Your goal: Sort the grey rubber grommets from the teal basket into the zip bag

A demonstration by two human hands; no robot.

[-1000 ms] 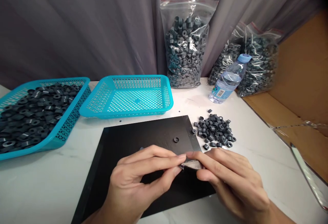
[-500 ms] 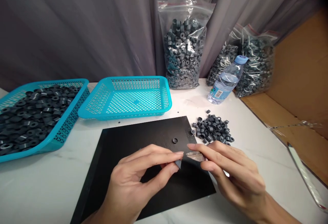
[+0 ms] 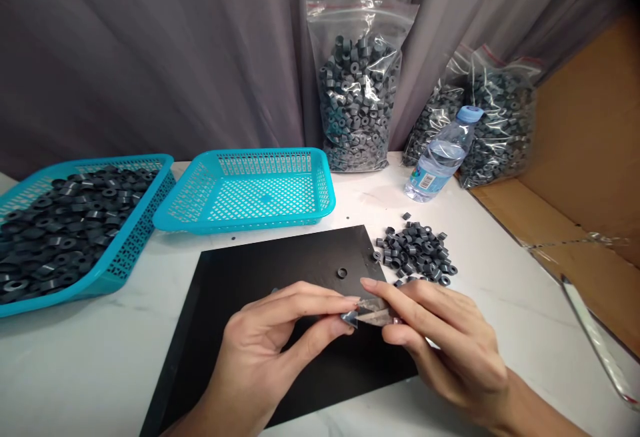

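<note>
Between thumb and fingertips, my left hand [image 3: 283, 337] is shut on a small grey plastic piece [image 3: 350, 319], mostly hidden by the fingers. My right hand [image 3: 450, 343] pinches a short knife blade [image 3: 374, 317], whose pointed end meets the edge of the piece. Both hands are above a black mat [image 3: 240, 267]. One thin dark ring [image 3: 342, 273] lies on the mat just beyond my fingers. A heap of small grey rings [image 3: 417, 250] is on the table beyond my right hand.
A blue basket [image 3: 115, 253] full of grey rings stands at left, beside a second blue basket [image 3: 330, 200]. Behind are a zip bag of rings [image 3: 357, 103], more bags [image 3: 503, 117] and a water bottle [image 3: 443, 157]. At right lie a cardboard box [image 3: 580, 130] and a long pale tool [image 3: 597, 340].
My right hand has moved left, bringing the blade from just apart into contact with the grey piece. My left hand has shifted slightly to the right, still pinching it.
</note>
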